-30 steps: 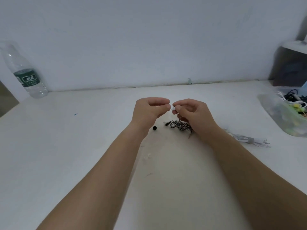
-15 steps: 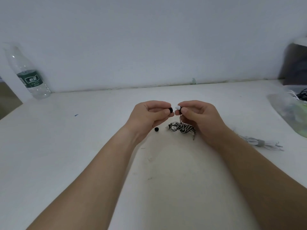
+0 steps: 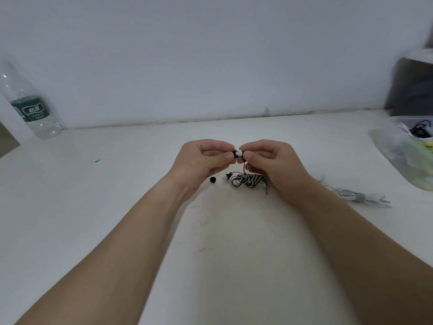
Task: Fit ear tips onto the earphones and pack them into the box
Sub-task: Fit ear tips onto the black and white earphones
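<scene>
Left hand (image 3: 203, 158) pinches black ear tip (image 3: 235, 153), touching white earbud (image 3: 240, 152) pinched by right hand (image 3: 269, 160). Striped cable (image 3: 248, 179) (coiled) lies just under right hand; spare tip (image 3: 212, 180) beneath left.

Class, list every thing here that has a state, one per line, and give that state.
Left hand, pinches black ear tip.
Right hand, pinches earbud, nozzle against that tip.
Second earbud, on table, bare.
Spare ear tip, loose on table.
Striped cable, coiled.
White cable, bundled, tied.
Bottle, upright.
</scene>
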Demonstrator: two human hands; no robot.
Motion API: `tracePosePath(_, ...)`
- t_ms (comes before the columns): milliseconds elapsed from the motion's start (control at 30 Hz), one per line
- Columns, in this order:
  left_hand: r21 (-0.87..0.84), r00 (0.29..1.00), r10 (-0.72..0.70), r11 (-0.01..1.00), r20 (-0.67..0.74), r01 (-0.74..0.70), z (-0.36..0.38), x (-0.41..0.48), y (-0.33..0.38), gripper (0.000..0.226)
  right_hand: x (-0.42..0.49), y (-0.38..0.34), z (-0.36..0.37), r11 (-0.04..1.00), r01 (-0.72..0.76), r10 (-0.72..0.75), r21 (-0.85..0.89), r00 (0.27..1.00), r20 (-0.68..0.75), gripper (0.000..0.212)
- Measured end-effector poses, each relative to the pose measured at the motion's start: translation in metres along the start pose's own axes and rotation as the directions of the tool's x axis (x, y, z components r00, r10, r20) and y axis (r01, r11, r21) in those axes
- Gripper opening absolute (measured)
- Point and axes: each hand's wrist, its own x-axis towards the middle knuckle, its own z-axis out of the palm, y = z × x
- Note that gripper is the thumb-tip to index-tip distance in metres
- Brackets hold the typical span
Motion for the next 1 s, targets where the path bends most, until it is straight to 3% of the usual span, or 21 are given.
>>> tracePosePath(700, -0.015, 0.995, 0.029, 0.999, 0.096, -0.028, 0.0031, -0.0057, -0.0001, 0.017, -0.0024, -0.0060, -0.0075, 0.999, -0.040, 0.036, 0.031, 0.994, 0.103, 0.015)
tracePosePath(1000, -0.110, 0.995, 0.047, 0.993, 0.092, -0.037, 0.0074, -0.0048, -0.0012, 0.012, -0.0031, -0.0088, -0.0101, 0.998, -0.064, 0.062, 0.016, 0.993, 0.096, 0.013)
